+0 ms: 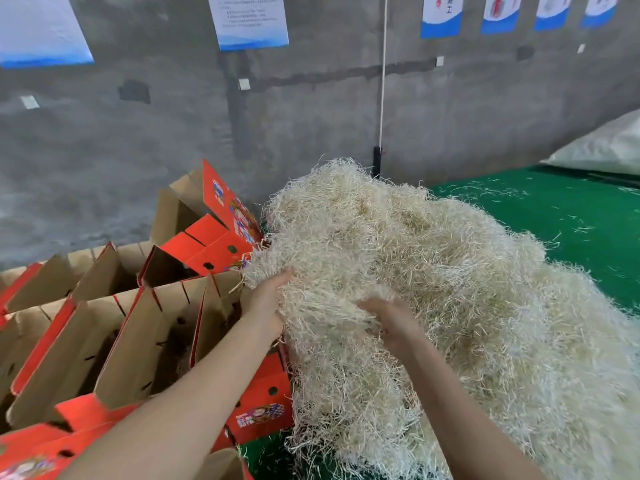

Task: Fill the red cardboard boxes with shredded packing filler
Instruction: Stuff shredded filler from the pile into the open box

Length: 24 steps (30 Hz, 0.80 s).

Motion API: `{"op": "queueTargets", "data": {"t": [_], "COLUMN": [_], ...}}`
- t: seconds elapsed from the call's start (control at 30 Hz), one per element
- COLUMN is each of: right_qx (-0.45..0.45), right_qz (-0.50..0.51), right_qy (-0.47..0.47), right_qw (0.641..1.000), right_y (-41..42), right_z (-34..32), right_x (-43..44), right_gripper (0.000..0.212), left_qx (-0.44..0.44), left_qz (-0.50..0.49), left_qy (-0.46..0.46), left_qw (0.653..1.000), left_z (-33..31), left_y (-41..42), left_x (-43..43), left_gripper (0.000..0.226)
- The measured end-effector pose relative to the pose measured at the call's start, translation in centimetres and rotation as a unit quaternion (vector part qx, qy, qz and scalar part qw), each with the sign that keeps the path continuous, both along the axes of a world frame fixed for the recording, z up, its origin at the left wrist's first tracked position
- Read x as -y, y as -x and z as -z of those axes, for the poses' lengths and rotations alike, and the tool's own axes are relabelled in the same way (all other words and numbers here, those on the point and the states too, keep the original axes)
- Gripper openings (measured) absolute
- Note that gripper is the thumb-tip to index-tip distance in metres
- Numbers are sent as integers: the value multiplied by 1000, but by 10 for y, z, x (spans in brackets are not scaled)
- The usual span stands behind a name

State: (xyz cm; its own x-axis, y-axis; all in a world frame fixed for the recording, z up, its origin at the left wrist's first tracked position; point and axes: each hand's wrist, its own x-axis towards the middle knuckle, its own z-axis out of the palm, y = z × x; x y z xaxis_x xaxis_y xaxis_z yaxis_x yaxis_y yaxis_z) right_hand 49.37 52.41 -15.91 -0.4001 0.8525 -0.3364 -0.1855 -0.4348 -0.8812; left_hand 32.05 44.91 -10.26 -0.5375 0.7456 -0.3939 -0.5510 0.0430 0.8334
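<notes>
Grip hidden among strands, left hand [266,301] and right hand [393,322] sunk into shredded filler heap [433,265], green mat [571,209] beneath, open red boxes [211,242] alongside.

No text can be read with certainty. The white wall poster [247,19] carries several lines of small print, too blurred to make out. A blue-edged banner [441,13] shows two large dark characters, cut off and unclear. The red boxes [214,244] bear colourful printed labels [259,415] with bold characters, also too blurred to read.
</notes>
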Motion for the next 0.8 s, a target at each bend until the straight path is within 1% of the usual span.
{"op": "queueTargets", "data": {"t": [0.07, 0.1, 0.13, 0.17, 0.2, 0.23, 0.27, 0.3, 0.33, 0.4, 0.43, 0.47, 0.5, 0.57, 0.6, 0.63, 0.67, 0.7, 0.73, 0.77, 0.8], "right_qx": [-15, -41, -62, -58, -9, 37, 73, 67, 46, -9, -22, -15, 0, 100, 159, 210, 252, 270, 258, 227, 192], "right_qz": [40, 28, -10, -57, -102, -129, -118, -93, -68, -38, -34, -53, -92, -198, -238, -244, -211, -162, -115, -75, -35], "right_qy": [-15, -37, -65, -97, -142, -186, -222, -239, -231, -160, -134, -141, -164, -248, -273, -292, -308, -326, -325, -301, -264], "right_qw": [999, 998, 996, 992, 985, 973, 965, 964, 969, 986, 990, 989, 982, 943, 919, 901, 893, 892, 902, 923, 945], "right_y": [-5, -5, -4, -2, 1, 3, 4, 3, -2, -16, -23, -29, -33, -33, -30, -25, -20, -17, -16, -18, -21], "right_z": [0, -3, -6, -8, -10, -11, -11, -13, -14, -20, -23, -24, -27, -34, -33, -34, -30, -29, -26, -21, -14], "right_x": [-2, 1, 5, 10, 14, 17, 16, 16, 13, 5, 4, 2, 4, 11, 14, 17, 15, 13, 10, 5, -1], "right_gripper": [57, 51, 47, 50, 59, 64, 54, 41, 36, 26, 22, 23, 24, 19, 24, 35, 45, 45, 41, 42, 49], "left_qx": [-12, -16, -16, -18, -17, -2, 24, 53, 82, 117, 126, 126, 109, 53, 28, 0, -25, -43, -45, -24, 0], "left_qz": [-33, -32, -23, -8, 17, 51, 90, 123, 142, 148, 144, 153, 171, 201, 219, 247, 265, 251, 216, 176, 145], "left_qy": [-16, -21, -21, -14, -6, -9, -30, -62, -86, -110, -109, -100, -85, -37, -13, 14, 44, 73, 93, 83, 51], "left_qw": [999, 999, 999, 1000, 1000, 999, 995, 989, 983, 976, 975, 975, 976, 977, 975, 969, 963, 964, 971, 981, 988], "left_z": [1, 1, 1, 2, 2, 1, 1, 3, 7, 18, 24, 29, 33, 34, 32, 31, 27, 24, 24, 22, 21], "left_y": [-6, -13, -19, -26, -30, -34, -36, -35, -31, -15, -8, -2, 1, -7, -14, -22, -32, -37, -37, -35, -29], "left_x": [0, 0, -1, -1, 1, 3, 5, 8, 10, 11, 10, 10, 10, 11, 11, 9, 9, 8, 8, 8, 7], "left_gripper": [57, 61, 65, 66, 62, 54, 50, 52, 60, 80, 83, 81, 76, 66, 68, 66, 62, 58, 54, 42, 28]}}
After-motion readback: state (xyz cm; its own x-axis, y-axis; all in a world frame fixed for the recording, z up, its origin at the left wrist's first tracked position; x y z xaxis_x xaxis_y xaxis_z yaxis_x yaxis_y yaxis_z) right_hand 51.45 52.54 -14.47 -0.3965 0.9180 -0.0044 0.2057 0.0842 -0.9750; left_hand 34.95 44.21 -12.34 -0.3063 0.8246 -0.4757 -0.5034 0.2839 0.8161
